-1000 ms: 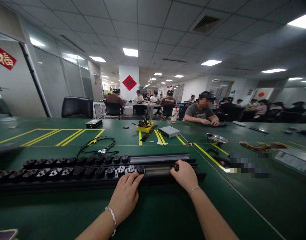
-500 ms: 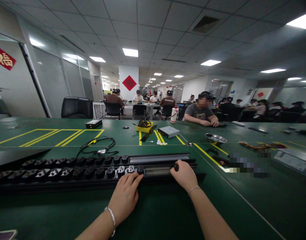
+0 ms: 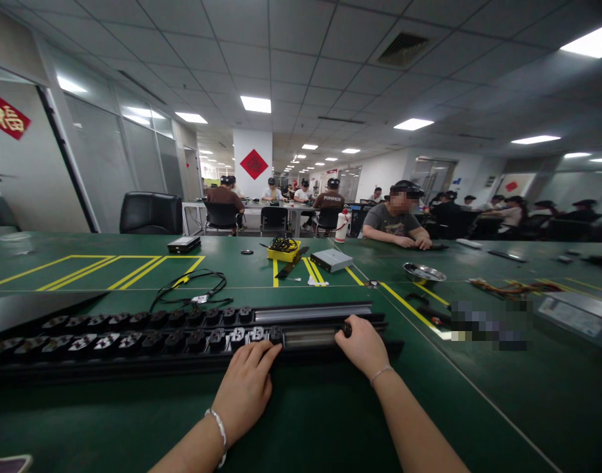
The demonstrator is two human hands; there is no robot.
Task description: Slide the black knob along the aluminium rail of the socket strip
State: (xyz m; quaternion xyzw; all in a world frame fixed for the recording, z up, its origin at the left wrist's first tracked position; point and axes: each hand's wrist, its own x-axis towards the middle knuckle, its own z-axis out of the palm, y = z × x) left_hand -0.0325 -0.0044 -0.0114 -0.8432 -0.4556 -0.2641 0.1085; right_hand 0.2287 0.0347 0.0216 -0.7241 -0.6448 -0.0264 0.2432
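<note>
Two long black rails [image 3: 325, 351] lie side by side across the green table, each lined with black and light socket-like modules [image 3: 195, 340]. My left hand [image 3: 246, 378] lies with stretched fingers on the front rail's near edge, its thumb tip by the last black module [image 3: 276, 333] of the row. Farther right, the fingers of my right hand [image 3: 364, 345] are curled round a small black socket-like module [image 3: 348, 327] over the front rail's right part. A bare pale channel [image 3: 310, 337] shows between my hands. My right fingertips are partly hidden.
Behind the rails lies a coiled black cable [image 3: 216, 289]. Farther back are a yellow box [image 3: 282, 253] with cables, a grey metal box [image 3: 331, 260] and a steel bowl [image 3: 425, 272]. A power-supply-like box [image 3: 574, 318] stands right. A person [image 3: 396, 220] sits across the table.
</note>
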